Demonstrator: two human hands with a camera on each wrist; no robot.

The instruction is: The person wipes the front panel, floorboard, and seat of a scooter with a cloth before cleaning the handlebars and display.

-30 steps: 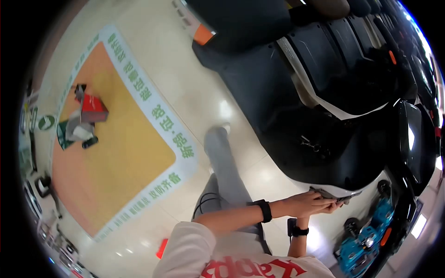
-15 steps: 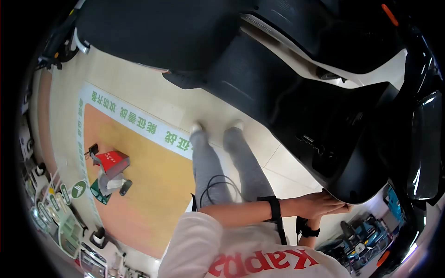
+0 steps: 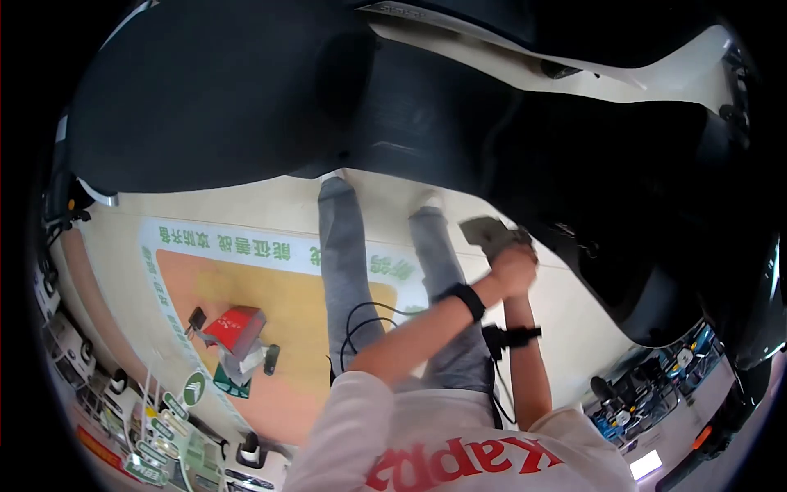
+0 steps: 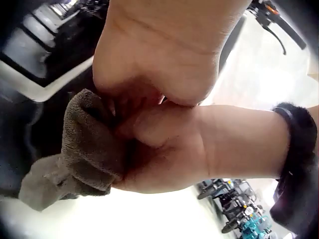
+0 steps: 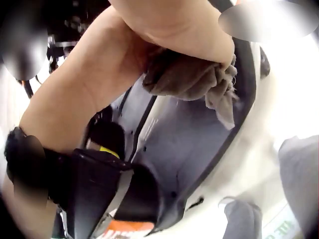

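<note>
Both hands grip a bunched grey-brown cloth (image 3: 489, 235), beside the dark scooter's footboard (image 3: 434, 115). My left hand (image 3: 514, 272) lies over the right hand in the head view, largely hiding it. In the left wrist view, my right hand (image 4: 164, 162) comes in from the right, fingers curled round the cloth (image 4: 89, 142), and the left hand (image 4: 159, 59) presses in close above it. A loose end of the cloth (image 5: 192, 82) hangs below the hands in the right wrist view. Black bands circle both wrists.
The scooter seat (image 3: 221, 90) spans the upper left. On the floor mat (image 3: 287, 385) at left stand a red bag (image 3: 235, 328) and other small items. More vehicles (image 3: 656, 381) are parked at lower right. A black cable (image 3: 352, 328) loops over my legs.
My hands have come away from the scooter's front edge and moved left and up in the view, bringing the cloth over the floor near my legs. The head view has turned.
</note>
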